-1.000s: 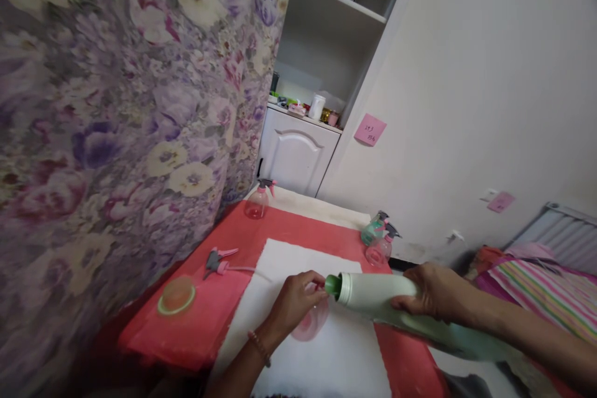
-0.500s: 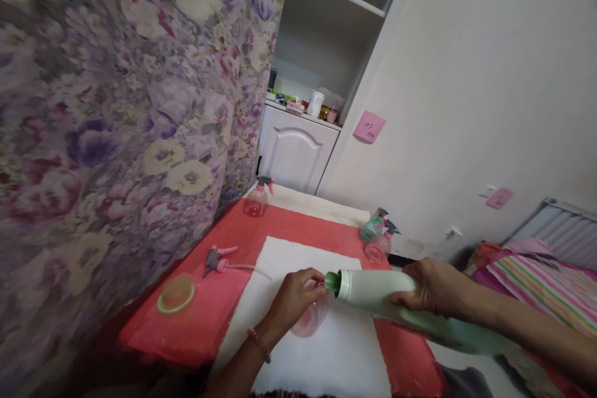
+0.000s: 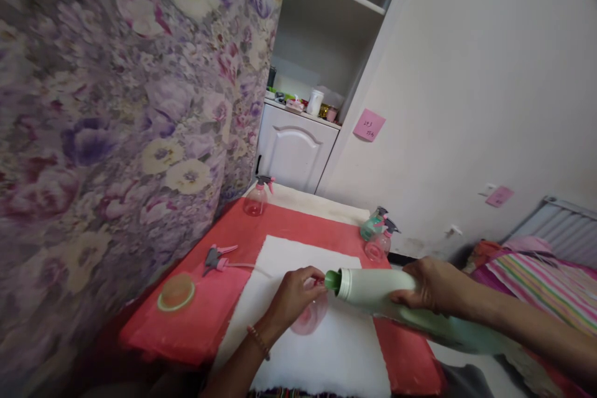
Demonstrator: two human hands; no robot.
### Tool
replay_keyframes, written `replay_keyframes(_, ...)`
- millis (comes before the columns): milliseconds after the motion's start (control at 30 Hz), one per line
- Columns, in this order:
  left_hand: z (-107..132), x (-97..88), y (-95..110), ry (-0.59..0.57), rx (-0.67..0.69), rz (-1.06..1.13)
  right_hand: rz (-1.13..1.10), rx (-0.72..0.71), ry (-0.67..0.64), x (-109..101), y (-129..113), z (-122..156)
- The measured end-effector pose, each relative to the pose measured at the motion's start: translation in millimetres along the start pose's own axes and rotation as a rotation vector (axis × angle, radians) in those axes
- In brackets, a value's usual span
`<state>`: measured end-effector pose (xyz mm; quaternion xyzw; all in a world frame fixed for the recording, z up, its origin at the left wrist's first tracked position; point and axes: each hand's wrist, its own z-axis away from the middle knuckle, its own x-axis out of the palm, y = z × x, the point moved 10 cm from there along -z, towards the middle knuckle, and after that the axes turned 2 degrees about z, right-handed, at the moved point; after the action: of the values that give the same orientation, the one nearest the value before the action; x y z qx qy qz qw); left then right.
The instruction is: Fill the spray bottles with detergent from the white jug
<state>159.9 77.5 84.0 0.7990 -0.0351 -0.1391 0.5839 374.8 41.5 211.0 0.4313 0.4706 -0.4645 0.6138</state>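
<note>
My right hand (image 3: 426,289) grips a large pale green bottle (image 3: 375,286), tilted on its side with its green spout to the left. That spout meets the mouth of a clear pink spray bottle (image 3: 308,317) standing on a white cloth (image 3: 340,348). Fingers of my left hand (image 3: 298,292) are closed around the spray bottle's neck, which they partly hide. A grey and pink spray head (image 3: 217,259) with its thin tube lies to the left. Near it rests a round cap (image 3: 176,293) with a pale green rim. Whether liquid flows I cannot tell.
A pink spray bottle (image 3: 255,199) stands at the table's far left corner. Another pink one (image 3: 377,247) and a green one (image 3: 370,227) stand at the right edge. A floral curtain (image 3: 140,106) hangs along the left; a bed (image 3: 550,280) is at right.
Almost nothing differs. Both hands, the green bottle and the spray bottle stay in place, apart from a very slight shift of the view.
</note>
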Motion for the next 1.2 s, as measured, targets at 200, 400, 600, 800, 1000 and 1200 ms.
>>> replay_keyframes(200,0.2,0.3,2.7,-0.003,0.012,0.003,-0.002,0.000,0.005,-2.5,-1.1,0.4)
replay_keyframes(400,0.2,0.1,2.2,0.002,0.005,0.021,-0.019,0.020,-0.030,-0.8,-0.7,2.1)
replay_keyframes(600,-0.3,0.1,2.9,-0.002,0.013,0.013,0.007,-0.007,-0.008,-0.1,1.0,-0.5)
replay_keyframes(800,0.6,-0.4,4.8,0.001,0.006,-0.010,0.000,-0.008,-0.006,-3.7,-2.3,1.3)
replay_keyframes(1000,0.3,-0.3,3.7,0.007,0.003,-0.008,0.000,-0.010,-0.010,-0.6,-0.4,-0.6)
replay_keyframes(1200,0.6,-0.2,4.4,-0.001,0.018,-0.010,0.026,-0.014,0.009,-2.3,-0.5,0.1)
